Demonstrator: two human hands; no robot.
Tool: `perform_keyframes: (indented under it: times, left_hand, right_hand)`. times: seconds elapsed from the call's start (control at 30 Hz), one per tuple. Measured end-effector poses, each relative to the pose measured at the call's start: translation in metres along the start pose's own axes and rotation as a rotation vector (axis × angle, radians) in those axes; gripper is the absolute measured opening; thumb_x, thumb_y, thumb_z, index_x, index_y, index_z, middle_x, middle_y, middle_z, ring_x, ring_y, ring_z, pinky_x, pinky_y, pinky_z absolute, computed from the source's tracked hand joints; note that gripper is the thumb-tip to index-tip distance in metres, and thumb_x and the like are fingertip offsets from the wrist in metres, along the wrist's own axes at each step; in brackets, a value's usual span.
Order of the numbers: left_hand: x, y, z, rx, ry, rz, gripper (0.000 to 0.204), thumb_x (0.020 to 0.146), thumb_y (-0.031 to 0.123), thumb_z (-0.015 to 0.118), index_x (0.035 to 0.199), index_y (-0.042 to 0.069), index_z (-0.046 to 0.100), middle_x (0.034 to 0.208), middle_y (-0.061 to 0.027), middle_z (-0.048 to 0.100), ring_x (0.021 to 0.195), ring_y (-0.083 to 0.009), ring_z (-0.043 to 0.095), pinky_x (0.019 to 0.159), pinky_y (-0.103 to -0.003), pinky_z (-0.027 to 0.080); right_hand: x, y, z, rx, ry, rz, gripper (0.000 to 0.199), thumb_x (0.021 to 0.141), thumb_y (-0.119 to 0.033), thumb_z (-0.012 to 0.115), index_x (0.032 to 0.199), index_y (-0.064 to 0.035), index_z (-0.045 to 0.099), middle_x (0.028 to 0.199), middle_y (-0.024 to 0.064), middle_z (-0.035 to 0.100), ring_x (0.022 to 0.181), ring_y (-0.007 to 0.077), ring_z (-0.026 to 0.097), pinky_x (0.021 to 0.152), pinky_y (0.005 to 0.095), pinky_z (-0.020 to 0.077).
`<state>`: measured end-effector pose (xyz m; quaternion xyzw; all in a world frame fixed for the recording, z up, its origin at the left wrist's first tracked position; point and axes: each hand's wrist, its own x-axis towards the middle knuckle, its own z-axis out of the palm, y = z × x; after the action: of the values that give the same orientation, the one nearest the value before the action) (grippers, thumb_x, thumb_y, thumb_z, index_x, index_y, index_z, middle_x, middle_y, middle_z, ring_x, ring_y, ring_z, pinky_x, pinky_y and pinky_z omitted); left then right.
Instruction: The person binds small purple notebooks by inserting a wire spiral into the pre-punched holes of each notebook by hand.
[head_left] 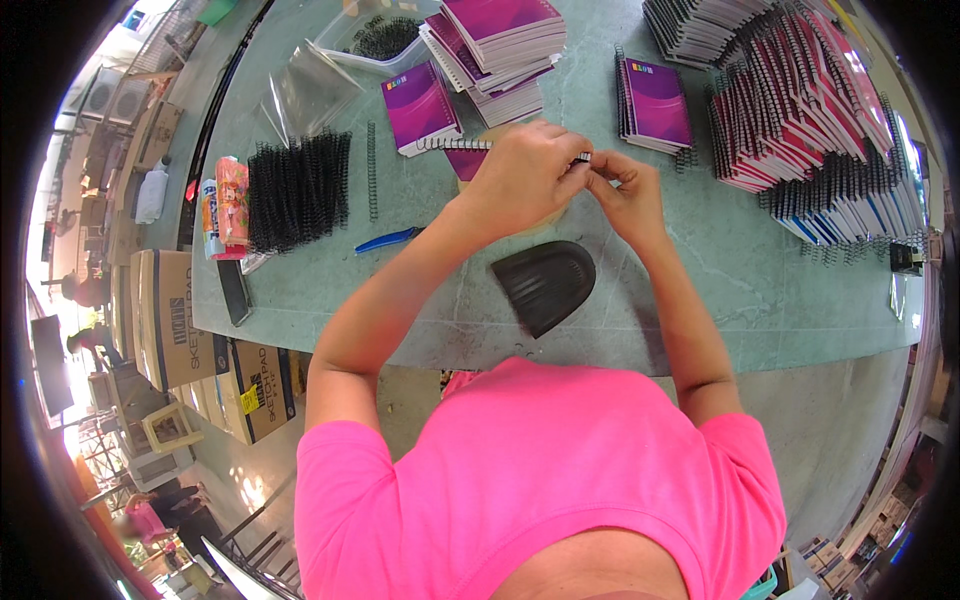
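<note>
Over the table, my left hand [530,175] is closed on a small notebook [466,162] with a purple cover, most of it hidden under the hand. A black spiral coil [452,144] runs along the notebook's upper edge and sticks out to the left. The fingertips of my right hand [628,195] pinch together at the coil's right end, close against my left fingers. Just nearer to me lies a dark ribbed, rounded pad [546,286]. A blue-handled cutter [388,240] rests left of my hands.
Beyond my hands are stacked purple notebooks [505,40] and a clear tub [385,35] of coils. Black coils [298,190] lie in a bundle at left, beside a phone-like dark slab [234,290]. Piles of spiral-bound red notebooks [800,110] fill the right side. Cardboard boxes [170,315] stand off the table's left.
</note>
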<state>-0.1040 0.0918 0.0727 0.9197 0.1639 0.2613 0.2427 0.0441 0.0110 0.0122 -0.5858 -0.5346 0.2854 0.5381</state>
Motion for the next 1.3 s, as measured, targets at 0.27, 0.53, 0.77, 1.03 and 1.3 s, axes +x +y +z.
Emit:
perform_keyframes:
  times: [0.27,0.53,0.77,1.03,1.3]
  left_hand:
    - [0.004,0.009,0.002,-0.006,0.007,-0.105,0.016,0.069,0.007,0.061,0.085,0.004,0.061,0.082,-0.0138,0.060,0.079,-0.0321,0.058,0.066,-0.039,0.045]
    - [-0.013,-0.006,-0.034,0.097,-0.317,-0.301,0.027,0.070,0.010,0.068,0.096,0.005,0.062,0.090,-0.0146,0.061,0.077,-0.0301,0.059,0.067,-0.037,0.046]
    - [-0.008,-0.009,-0.028,0.171,0.288,-0.107,0.032,0.074,0.016,0.069,0.104,0.005,0.063,0.097,-0.0140,0.063,0.088,-0.0292,0.059,0.079,-0.034,0.046]
    - [-0.022,-0.017,-0.027,0.056,0.189,-0.214,0.031,0.076,0.016,0.069,0.104,0.005,0.064,0.100,-0.0141,0.063,0.096,-0.0273,0.058,0.084,-0.035,0.044]
    - [-0.043,-0.063,-0.047,0.119,0.302,-0.394,0.021,0.076,0.013,0.067,0.095,0.003,0.066,0.095,-0.0123,0.063,0.093,-0.0263,0.058,0.081,-0.034,0.045]
  right_hand:
    - [-0.006,-0.014,0.003,-0.192,0.065,-0.060,0.015,0.076,-0.004,0.068,0.089,0.0010,0.065,0.074,0.0036,0.066,0.071,0.0068,0.059,0.065,0.0231,0.0459]
    - [-0.003,-0.008,-0.016,0.079,-0.120,-0.080,0.022,0.078,-0.005,0.066,0.099,-0.0010,0.064,0.090,0.0057,0.067,0.081,0.0107,0.061,0.074,0.0233,0.0468]
    - [0.009,-0.030,-0.067,-0.025,0.111,-0.050,0.025,0.085,-0.001,0.057,0.110,-0.0010,0.061,0.096,0.0060,0.066,0.087,0.0106,0.061,0.077,0.0233,0.0469]
    - [0.037,0.060,-0.065,-1.293,0.161,-0.280,0.055,0.089,-0.034,0.052,0.134,-0.0056,0.039,0.132,0.0141,0.046,0.124,0.0285,0.042,0.103,0.0398,0.0301]
    - [0.041,0.072,-0.050,-1.228,0.176,-0.136,0.060,0.089,-0.046,0.044,0.134,-0.0066,0.038,0.137,0.0145,0.039,0.128,0.0305,0.034,0.106,0.0431,0.0241]
